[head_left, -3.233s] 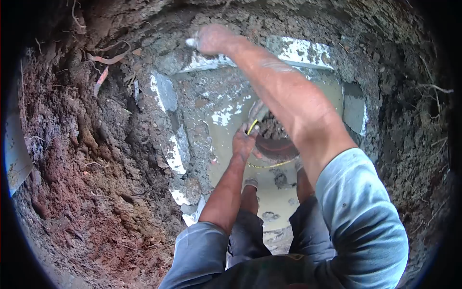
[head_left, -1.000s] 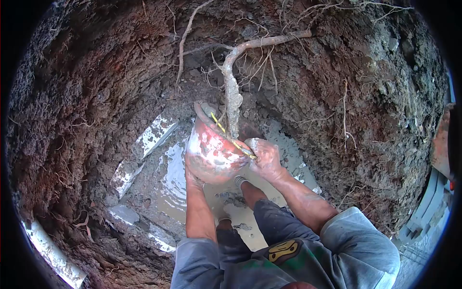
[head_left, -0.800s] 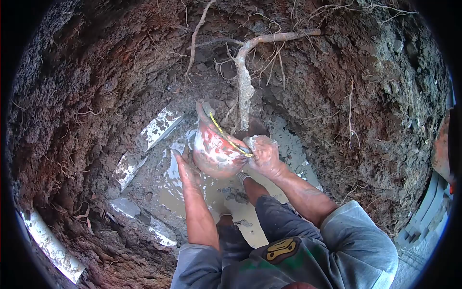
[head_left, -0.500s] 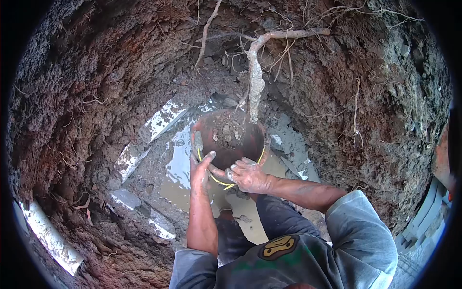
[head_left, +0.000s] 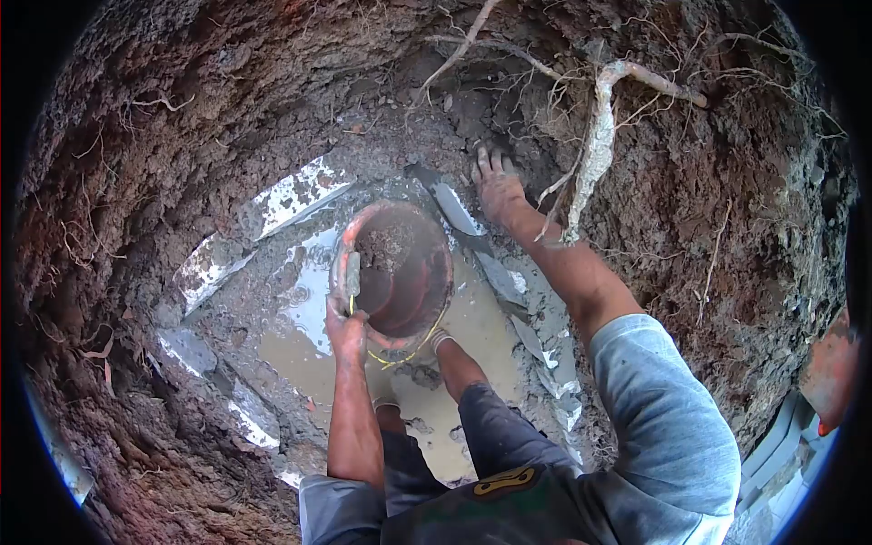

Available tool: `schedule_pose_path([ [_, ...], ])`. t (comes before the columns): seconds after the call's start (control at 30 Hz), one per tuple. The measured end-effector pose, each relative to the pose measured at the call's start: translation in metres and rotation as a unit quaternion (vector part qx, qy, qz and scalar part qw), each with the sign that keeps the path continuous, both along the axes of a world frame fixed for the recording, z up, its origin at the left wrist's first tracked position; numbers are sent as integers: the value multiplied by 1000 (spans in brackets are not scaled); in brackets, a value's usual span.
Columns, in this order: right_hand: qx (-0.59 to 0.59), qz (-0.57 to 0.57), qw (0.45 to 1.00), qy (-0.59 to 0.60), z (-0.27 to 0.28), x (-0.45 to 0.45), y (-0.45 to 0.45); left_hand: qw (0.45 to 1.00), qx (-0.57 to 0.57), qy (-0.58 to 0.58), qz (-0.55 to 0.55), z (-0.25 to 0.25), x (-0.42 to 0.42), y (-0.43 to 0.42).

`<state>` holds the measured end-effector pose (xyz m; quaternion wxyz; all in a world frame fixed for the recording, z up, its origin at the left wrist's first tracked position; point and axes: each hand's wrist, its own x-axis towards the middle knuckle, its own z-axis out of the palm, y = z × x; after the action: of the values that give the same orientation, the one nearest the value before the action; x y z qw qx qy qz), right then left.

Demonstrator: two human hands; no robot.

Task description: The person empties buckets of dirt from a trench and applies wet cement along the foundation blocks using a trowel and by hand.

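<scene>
My left hand (head_left: 347,332) grips the near left rim of a muddy reddish bucket (head_left: 447,272), by the grey grip of its yellow cord handle (head_left: 400,361). The bucket is tilted, its mouth facing up towards me. Some dark soil (head_left: 389,243) lies inside it. My right hand (head_left: 498,184) is away from the bucket, reaching to the foot of the earth wall (head_left: 363,82). Its fingers are stretched out against the dirt, with nothing visible in them. A pale, bark-covered root (head_left: 599,145) hangs just right of that hand.
Muddy water (head_left: 300,359) covers the pit floor around my legs. White-topped slabs (head_left: 304,195) line the left side, and grey slabs (head_left: 500,277) edge the right. Thin roots stick out of the walls. A reddish object (head_left: 831,372) stands at the far right edge.
My right hand has let go of the bucket rim and reached forward right to the earth wall. The bucket now shows lower left in view, and my left hand still holds it.
</scene>
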<state>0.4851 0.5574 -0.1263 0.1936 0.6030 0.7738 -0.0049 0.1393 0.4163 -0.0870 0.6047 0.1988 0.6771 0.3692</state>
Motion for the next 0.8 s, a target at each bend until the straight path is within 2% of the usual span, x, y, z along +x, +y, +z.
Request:
schedule_pose_path([
  [0.03,-46,27,987,-153,-4,0,-7,1000,-20,0,-6,9,-4,-6],
  [0.07,12,-59,987,152,-37,21,-47,1000,-14,4,-3,7,-5,-14],
  [0.13,-69,-125,983,118,-6,14,-64,1000,23,10,18,-15,-2,-11],
  [0.17,-211,-103,946,-222,64,-16,-59,999,36,13,29,-20,0,-13],
  [0.27,-117,2,972,-202,41,29,-91,999,-5,-28,34,-3,6,-5],
  [0.37,-122,34,966,-227,45,33,-93,997,-18,-54,47,-14,14,-13],
  [0.43,-138,-5,972,-191,64,23,-91,998,-25,-45,45,-7,22,-13],
  [0.47,-98,-38,979,-172,30,48,-102,996,-38,-64,46,2,23,-11],
  [0.5,-23,49,966,-253,6,65,-109,994,-49,-83,48,10,25,-7],
  [0.53,64,121,933,-334,13,56,-104,996,-42,-72,40,3,26,-10],
  [0.57,17,10,981,-194,23,53,-97,997,-35,-59,29,-13,26,-17],
  [0.6,-9,-106,993,-49,64,24,-78,998,-36,-39,14,-29,26,-23],
  [0.67,51,-233,969,62,84,-15,-49,996,-52,-50,44,-9,28,-14],
  [0.7,8,-390,890,236,63,-17,-26,995,-60,-61,56,-2,30,-10],
  [0.73,-33,-522,756,394,49,-25,-3,993,-80,-80,38,-4,27,-10],
  [0.77,-4,-519,748,414,96,-74,24,995,-62,-70,45,-12,26,-8],
  [0.8,-57,-512,568,641,66,-88,43,996,-48,-58,50,-22,24,-10],
])
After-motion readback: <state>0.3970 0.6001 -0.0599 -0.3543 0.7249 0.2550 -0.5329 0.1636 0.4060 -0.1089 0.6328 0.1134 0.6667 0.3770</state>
